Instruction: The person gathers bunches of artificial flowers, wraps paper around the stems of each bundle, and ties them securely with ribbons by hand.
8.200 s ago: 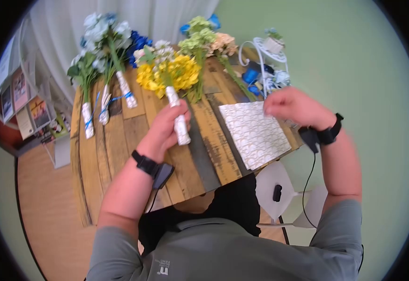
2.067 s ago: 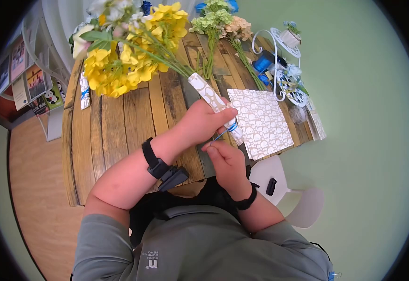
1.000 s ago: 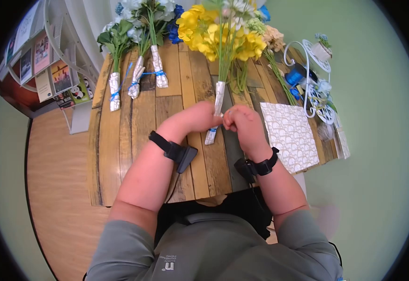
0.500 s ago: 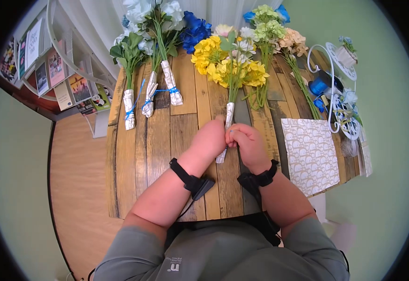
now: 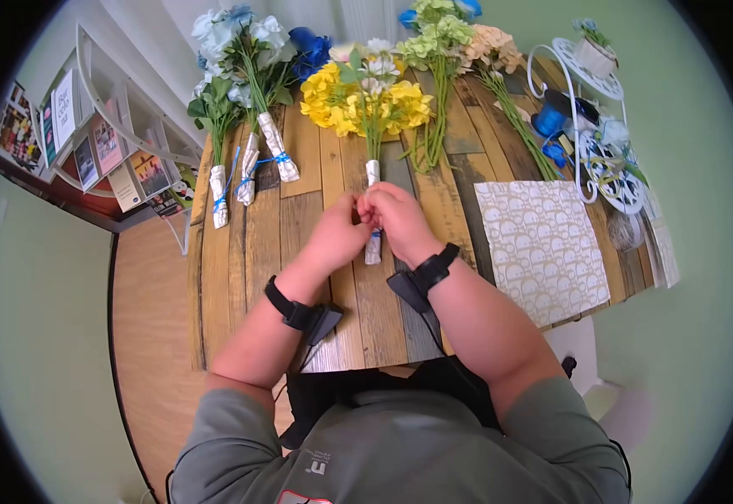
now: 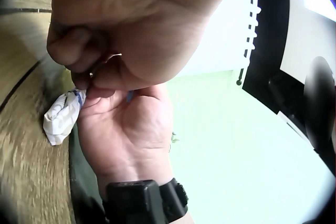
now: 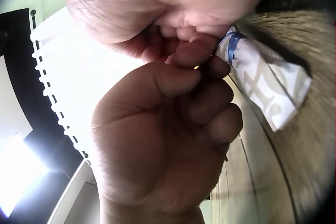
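The yellow and white bouquet lies on the table with its stems toward me. Patterned paper wraps the stem end, and a thin blue ribbon runs round that wrap. My left hand and right hand meet over the wrapped stems, fingertips together and fingers curled. A bit of blue shows between the right fingers in the left wrist view. Both hands pinch at the ribbon, whose ends are mostly hidden by the fingers.
Left of the bouquet lie several wrapped bouquets tied with blue ribbon. Patterned paper sheets lie at right. Behind are loose green flowers, peach flowers, a blue ribbon spool and a white metal stand.
The left hand gripped the wrapped stems earlier while the right was over the paper. Later the bouquet was held up with ribbon round it; now it lies down and both hands meet at the ribbon.
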The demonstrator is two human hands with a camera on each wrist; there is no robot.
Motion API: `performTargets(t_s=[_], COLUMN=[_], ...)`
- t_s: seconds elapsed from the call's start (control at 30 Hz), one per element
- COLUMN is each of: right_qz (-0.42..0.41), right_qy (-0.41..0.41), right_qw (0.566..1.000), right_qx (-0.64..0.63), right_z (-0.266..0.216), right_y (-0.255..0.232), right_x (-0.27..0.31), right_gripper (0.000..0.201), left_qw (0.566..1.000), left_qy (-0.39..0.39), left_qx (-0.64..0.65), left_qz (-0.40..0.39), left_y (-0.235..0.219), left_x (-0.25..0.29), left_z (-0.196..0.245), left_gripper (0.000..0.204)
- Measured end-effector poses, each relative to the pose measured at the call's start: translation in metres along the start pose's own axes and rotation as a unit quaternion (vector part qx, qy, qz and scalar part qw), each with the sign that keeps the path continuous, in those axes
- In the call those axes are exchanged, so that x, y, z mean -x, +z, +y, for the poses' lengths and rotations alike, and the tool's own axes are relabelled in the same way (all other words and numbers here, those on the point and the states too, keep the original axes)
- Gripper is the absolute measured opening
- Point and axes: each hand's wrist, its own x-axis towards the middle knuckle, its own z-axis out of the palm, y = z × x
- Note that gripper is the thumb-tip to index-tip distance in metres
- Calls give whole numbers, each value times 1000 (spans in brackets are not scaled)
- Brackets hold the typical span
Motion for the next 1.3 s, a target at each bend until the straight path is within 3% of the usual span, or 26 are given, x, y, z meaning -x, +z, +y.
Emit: performTargets(t_s=[0.03, 0.17, 0.3, 0.37, 0.47, 0.53, 0.57, 0.63, 0.77, 0.83, 0.9, 0.97, 1.03, 1.1, 1.17, 1.23, 1.27, 1.3], right_qz=[-8, -41, -54, -58, -67, -63, -63, -32, -24, -91, -99, -108, -118, -130, -144, -59, -59, 30], right_qy=[1, 26, 26, 26, 8, -76, -73, -191, -173, -155, -152, -149, -103, -90, -87, -110, -112, -91], right_qw=[1000, 999, 998, 998, 991, 961, 961, 905, 874, 855, 860, 864, 897, 906, 910, 945, 945, 962], right_qx=[-6, 7, 11, 11, 114, 258, 259, 379, 453, 486, 478, 469, 412, 394, 380, 303, 303, 254], right_z=[1, 2, 2, 2, -10, -18, -18, -20, -45, -52, -47, -41, -33, -30, -34, -39, -42, -44], right_y=[0, 3, 5, 7, 20, 32, 33, 35, 41, 42, 44, 44, 42, 37, 30, 21, 16, 12], right_x=[-1, -2, -4, -2, 4, 10, 12, 14, 17, 13, 11, 9, 9, 10, 6, 5, 3, -1], right_gripper=[15, 14, 14, 14, 15, 16, 16, 16, 15, 14, 14, 14, 14, 13, 14, 15, 15, 15], left_qw=[999, 997, 996, 993, 992, 991, 990, 991, 996, 996, 995, 983, 981, 978, 970, 976, 981, 980], left_qy=[21, 56, 6, 43, 90, 97, 109, 93, 48, 60, 72, 167, 167, 162, 206, 181, 157, 159], left_qx=[40, -21, -72, -85, -75, -68, -66, -69, -47, -38, -31, -52, -81, -111, -109, -104, -98, -98], left_qz=[22, 49, 42, 68, 46, 57, 68, 66, 55, 55, 55, 52, 66, 67, 65, 63, 62, 62], left_y=[0, -7, -9, -8, -15, -19, -20, -24, -28, -27, -25, -23, -21, -18, -22, -22, -21, -20], left_x=[2, 18, 25, 23, 17, 13, 12, 13, 14, 13, 12, 8, 7, 13, 10, 11, 11, 11], left_z=[-8, -14, 4, 3, -4, -12, -15, -10, -2, -6, -14, -23, -27, -30, -24, -22, -21, -20], left_gripper=[31, 32, 33, 27, 20, 19, 18, 17, 17, 16, 15, 12, 11, 10, 8, 8, 7, 7])
